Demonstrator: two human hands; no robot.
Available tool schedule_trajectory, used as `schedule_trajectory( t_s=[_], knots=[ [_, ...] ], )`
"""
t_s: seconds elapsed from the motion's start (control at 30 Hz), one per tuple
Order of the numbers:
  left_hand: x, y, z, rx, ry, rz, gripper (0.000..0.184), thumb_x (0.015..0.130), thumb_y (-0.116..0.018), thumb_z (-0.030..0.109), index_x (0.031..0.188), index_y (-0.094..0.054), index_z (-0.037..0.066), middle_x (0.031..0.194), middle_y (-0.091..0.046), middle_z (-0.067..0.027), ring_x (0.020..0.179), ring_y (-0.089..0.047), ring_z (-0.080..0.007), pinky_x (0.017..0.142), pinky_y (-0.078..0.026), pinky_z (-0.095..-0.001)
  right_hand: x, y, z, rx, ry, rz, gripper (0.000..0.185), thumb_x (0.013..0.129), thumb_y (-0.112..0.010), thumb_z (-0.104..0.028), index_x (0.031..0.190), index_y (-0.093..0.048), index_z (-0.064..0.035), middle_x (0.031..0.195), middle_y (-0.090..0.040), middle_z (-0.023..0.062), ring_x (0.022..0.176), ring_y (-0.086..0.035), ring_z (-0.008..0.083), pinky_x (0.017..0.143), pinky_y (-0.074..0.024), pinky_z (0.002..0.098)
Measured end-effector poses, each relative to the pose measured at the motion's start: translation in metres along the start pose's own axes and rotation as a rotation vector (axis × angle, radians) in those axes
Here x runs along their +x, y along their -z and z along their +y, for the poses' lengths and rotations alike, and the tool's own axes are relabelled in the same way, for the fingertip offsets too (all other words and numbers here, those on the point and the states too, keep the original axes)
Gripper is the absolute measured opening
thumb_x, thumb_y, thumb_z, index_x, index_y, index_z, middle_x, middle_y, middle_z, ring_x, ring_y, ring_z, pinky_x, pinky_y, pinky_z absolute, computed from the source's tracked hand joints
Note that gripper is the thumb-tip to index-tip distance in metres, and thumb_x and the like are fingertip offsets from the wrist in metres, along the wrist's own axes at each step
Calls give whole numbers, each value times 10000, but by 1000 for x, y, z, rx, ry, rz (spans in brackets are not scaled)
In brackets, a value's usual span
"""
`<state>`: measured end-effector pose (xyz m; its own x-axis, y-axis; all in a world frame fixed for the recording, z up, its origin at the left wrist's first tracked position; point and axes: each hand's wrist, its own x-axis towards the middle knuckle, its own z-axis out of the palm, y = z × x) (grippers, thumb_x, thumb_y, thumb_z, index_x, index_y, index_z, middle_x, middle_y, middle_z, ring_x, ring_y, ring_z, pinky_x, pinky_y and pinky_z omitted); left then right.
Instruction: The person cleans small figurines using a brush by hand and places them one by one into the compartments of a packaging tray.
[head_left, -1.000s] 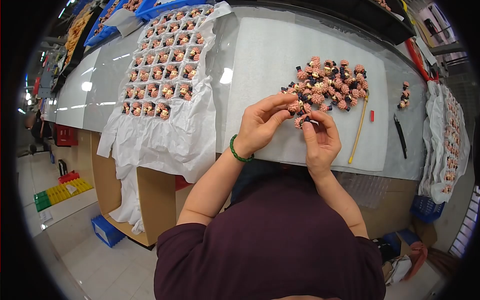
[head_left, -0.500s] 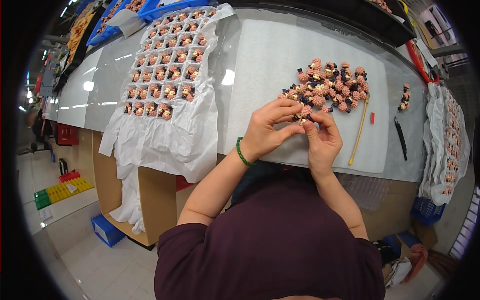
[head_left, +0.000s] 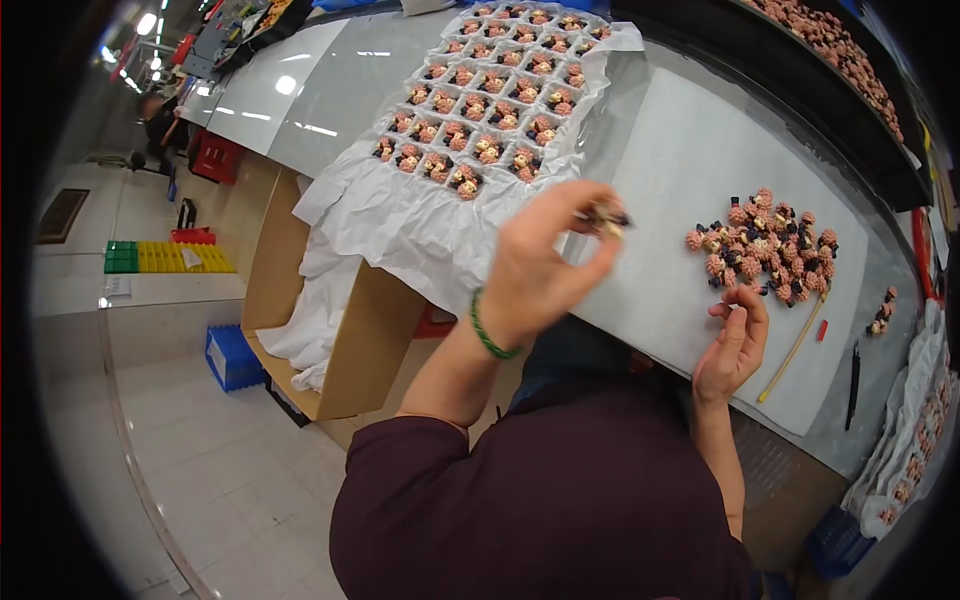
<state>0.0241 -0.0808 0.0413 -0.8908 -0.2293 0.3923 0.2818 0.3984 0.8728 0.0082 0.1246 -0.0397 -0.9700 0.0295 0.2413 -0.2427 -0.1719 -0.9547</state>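
Observation:
My left hand (head_left: pixel 545 265), with a green bracelet at the wrist, pinches a small figurine (head_left: pixel 606 218) with dark parts; it is blurred by motion. This hand is raised between the divided tray and the white foam sheet (head_left: pixel 660 180). My right hand (head_left: pixel 735 345) is over the sheet's near part, just below the pile of pink and dark figurines (head_left: pixel 765 250). Its fingers are curled with thumb and fingertips close together, and whether anything small is between them cannot be made out. Rows of similar figurines sit in the paper-lined tray (head_left: pixel 490 100).
Right of the pile are a yellow stick (head_left: pixel 793 350), a red piece (head_left: pixel 822 330), a black tool (head_left: pixel 853 385) and a few figurines (head_left: pixel 883 312). A black bin (head_left: pixel 760 60) stands behind. An open cardboard box (head_left: pixel 365 340) is below the tray. A person (head_left: pixel 158 125) is far left.
The view has turned toward the left. My left hand has parted from my right and moved toward the tray, carrying a figurine. The right hand remains near the pile.

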Motion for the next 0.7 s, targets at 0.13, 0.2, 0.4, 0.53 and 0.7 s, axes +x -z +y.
schedule_trajectory(
  t_s=[0.13, 0.2, 0.4, 0.53, 0.7],
  knots=[
    [-6, 56, -32, 372, 109, 153, 225, 656, -574, -3, 876, -530, -11, 777, -561, -104, 672, -576, -183, 612, -483, -259, 1, -2, -3, -41, 6, -13, 224, 857, -393, -102, 1033, -475, 8, 980, -504, 88, 863, -478, 131, 682, -402, 251],
    [-10, 67, -39, 628, 230, 107, 215, 655, -576, 23, 860, -535, -25, 764, -557, -123, 646, -573, -205, 591, -478, -265, 1, -3, -4, -56, 6, -18, 220, 856, -393, -101, 1027, -479, 8, 976, -505, 87, 857, -479, 129, 682, -403, 251],
    [-8, 56, -52, 593, 204, 44, 209, 658, -574, 31, 855, -544, -33, 790, -559, -138, 648, -566, -229, 592, -465, -289, 0, -4, -5, -56, -1, -25, 209, 854, -397, -101, 1003, -492, 10, 961, -510, 84, 844, -481, 125, 679, -402, 246],
    [-11, 47, -55, 663, 171, 47, 223, 680, -580, 54, 886, -554, -28, 856, -558, -147, 790, -533, -263, 704, -429, -325, 1, -4, -6, -60, 0, -24, 201, 852, -400, -99, 991, -498, 9, 958, -506, 83, 835, -479, 123, 676, -401, 241],
    [-29, 39, -50, 1097, -95, 49, 256, 706, -586, 96, 932, -555, -21, 967, -532, -160, 963, -433, -314, 822, -346, -360, 1, -4, -8, -70, -15, -43, 185, 846, -408, -88, 974, -502, 9, 956, -492, 78, 824, -474, 120, 673, -400, 232]
  ],
)
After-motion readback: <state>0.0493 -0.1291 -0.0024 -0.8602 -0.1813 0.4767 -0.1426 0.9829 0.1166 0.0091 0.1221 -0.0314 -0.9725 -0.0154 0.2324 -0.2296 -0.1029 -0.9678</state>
